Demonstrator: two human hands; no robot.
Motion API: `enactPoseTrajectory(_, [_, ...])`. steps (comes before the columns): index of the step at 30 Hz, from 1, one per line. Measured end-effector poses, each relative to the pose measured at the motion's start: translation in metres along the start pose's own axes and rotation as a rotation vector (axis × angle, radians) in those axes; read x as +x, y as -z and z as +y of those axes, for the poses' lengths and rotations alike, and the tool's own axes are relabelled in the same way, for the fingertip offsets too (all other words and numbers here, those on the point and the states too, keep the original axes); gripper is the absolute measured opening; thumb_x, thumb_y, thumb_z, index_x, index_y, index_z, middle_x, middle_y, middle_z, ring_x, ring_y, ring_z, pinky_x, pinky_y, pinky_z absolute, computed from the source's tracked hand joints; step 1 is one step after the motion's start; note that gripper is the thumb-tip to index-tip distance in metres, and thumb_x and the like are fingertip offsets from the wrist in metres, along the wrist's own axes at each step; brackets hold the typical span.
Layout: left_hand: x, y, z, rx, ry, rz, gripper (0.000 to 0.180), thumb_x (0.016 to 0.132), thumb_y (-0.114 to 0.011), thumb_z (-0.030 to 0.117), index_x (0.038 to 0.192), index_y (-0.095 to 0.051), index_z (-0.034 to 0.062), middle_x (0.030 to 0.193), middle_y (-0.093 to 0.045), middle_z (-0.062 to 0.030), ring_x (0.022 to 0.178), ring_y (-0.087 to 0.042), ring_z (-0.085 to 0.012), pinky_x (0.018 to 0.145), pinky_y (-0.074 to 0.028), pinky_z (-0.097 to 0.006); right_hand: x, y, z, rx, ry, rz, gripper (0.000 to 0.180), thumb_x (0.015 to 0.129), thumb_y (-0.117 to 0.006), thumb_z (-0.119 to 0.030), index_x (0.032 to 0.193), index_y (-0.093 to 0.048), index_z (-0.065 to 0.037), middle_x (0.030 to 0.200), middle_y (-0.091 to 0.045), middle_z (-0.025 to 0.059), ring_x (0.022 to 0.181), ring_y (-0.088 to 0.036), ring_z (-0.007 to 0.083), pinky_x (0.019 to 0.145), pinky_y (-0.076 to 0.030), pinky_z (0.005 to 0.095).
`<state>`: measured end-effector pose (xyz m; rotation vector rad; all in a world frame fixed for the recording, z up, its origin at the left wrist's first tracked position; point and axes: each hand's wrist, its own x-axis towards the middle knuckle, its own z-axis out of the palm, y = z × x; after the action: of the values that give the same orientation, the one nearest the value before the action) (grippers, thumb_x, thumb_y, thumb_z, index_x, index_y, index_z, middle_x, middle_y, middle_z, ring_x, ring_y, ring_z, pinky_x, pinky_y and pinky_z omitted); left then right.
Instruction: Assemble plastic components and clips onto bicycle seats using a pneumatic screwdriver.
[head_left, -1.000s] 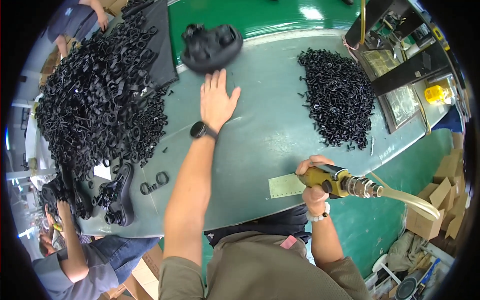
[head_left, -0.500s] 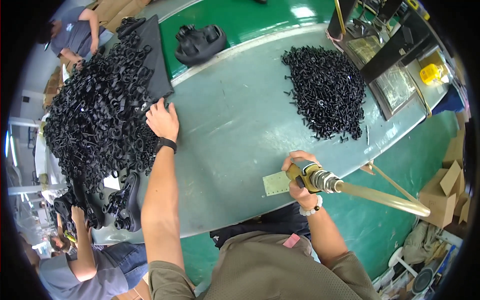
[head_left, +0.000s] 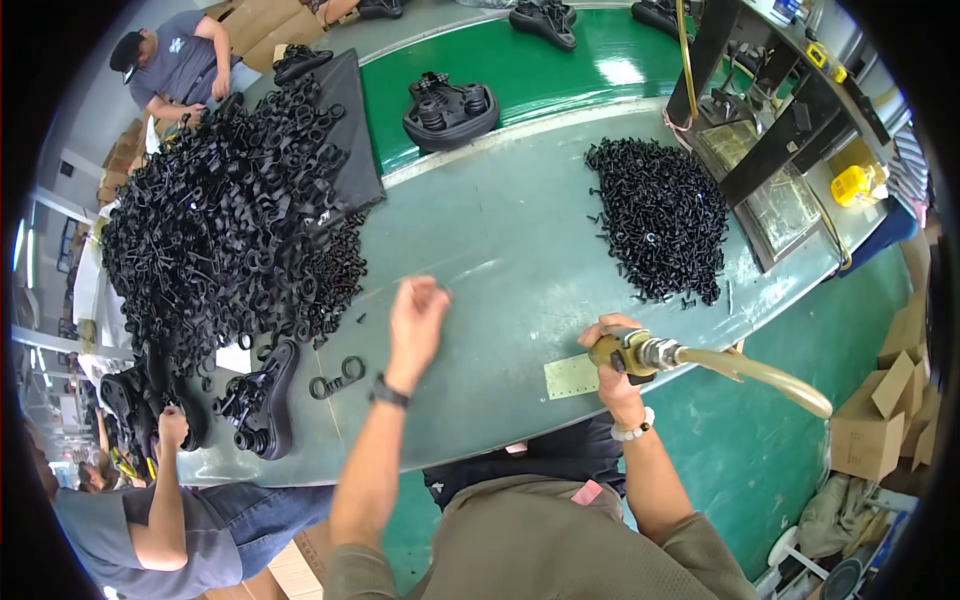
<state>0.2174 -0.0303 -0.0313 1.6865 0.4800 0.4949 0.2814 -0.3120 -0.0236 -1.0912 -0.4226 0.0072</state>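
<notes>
My left hand (head_left: 418, 318) is raised over the middle of the green-grey table, beside the heap of black parts. Its fingers are curled together; whatever they may hold cannot be made out. My right hand (head_left: 618, 378) grips a brass-coloured air tool (head_left: 630, 357) with a metal coupling and a thick translucent hose (head_left: 755, 368). A pale perforated plate (head_left: 570, 378) lies under that hand near the table's front edge. Left of my left wrist rests a black double-ring clamp (head_left: 338, 378). Small black screws (head_left: 340, 265) spill along the right edge of the heap of black ring-shaped parts (head_left: 220, 220).
A second pile of black screws (head_left: 660, 215) covers the right part of the table, near a dark metal frame (head_left: 790, 150). Black saddle-like assemblies (head_left: 450, 110) sit on the green belt and at the left (head_left: 265, 405). Two co-workers (head_left: 190, 70) work leftward. Cardboard boxes (head_left: 870, 420) stand right.
My left hand has left the edge of the heap and moved right and nearer to me, its fingers now curled. The right hand keeps its grip on the air tool. The view has shifted slightly.
</notes>
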Motion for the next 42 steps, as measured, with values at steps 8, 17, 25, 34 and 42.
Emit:
enactPoseTrajectory(8, [-0.161,-0.03,0.022,-0.466,0.376,-0.104,0.031,0.097,-0.065,0.016,0.122,-0.063,-0.0013,0.101,-0.068,-0.0066,0.09,-0.063,-0.0135,0.083,-0.053,-0.029,-0.015,-0.069,-0.055,0.376,-0.189,0.142,0.098,0.069,-0.043,-0.095,0.111,-0.056,-0.007,0.069,-0.055,0.0091,0.057,-0.05,0.0233,0.057,-0.045,0.0376])
enactPoseTrajectory(17, [-0.193,-0.011,0.017,-0.659,0.41,-0.164,0.036,0.097,-0.064,0.015,0.129,-0.06,0.0,0.102,-0.071,-0.007,0.086,-0.066,-0.0114,0.07,-0.055,-0.025,-0.041,-0.109,-0.053,0.445,-0.354,0.171,0.095,0.071,-0.033,-0.097,0.104,-0.057,-0.011,0.064,-0.052,0.0056,0.053,-0.047,0.0224,0.055,-0.042,0.0383])
enactPoseTrajectory(25, [-0.192,-0.008,0.025,-0.798,0.476,-0.349,0.041,0.102,-0.053,0.038,0.114,-0.065,0.0006,0.094,-0.07,-0.0069,0.085,-0.065,-0.0152,0.074,-0.052,-0.028,-0.041,-0.114,-0.061,0.428,-0.324,0.174,0.087,0.079,-0.029,-0.091,0.1,-0.057,-0.012,0.064,-0.051,0.0042,0.052,-0.048,0.0204,0.053,-0.042,0.0353])
enactPoseTrajectory(34, [-0.239,0.389,-0.043,0.734,0.141,1.245,0.049,0.102,-0.051,0.038,0.123,-0.054,-0.0065,0.11,-0.062,-0.0167,0.093,-0.058,-0.0222,0.086,-0.046,-0.035,-0.033,-0.096,-0.068,0.457,-0.431,0.162,0.089,0.08,-0.027,-0.091,0.101,-0.057,-0.009,0.064,-0.053,0.0067,0.051,-0.05,0.0228,0.053,-0.045,0.0381])
enactPoseTrajectory(42, [-0.214,0.424,-0.083,0.28,0.264,1.142,0.039,0.089,-0.05,0.007,0.124,-0.062,-0.0028,0.08,-0.059,0.0003,0.062,-0.046,-0.0085,0.054,-0.038,-0.026,-0.031,-0.105,-0.076,0.614,-0.485,0.034,0.09,0.079,-0.028,-0.092,0.104,-0.057,-0.01,0.063,-0.053,0.0082,0.051,-0.048,0.0242,0.054,-0.043,0.0401])
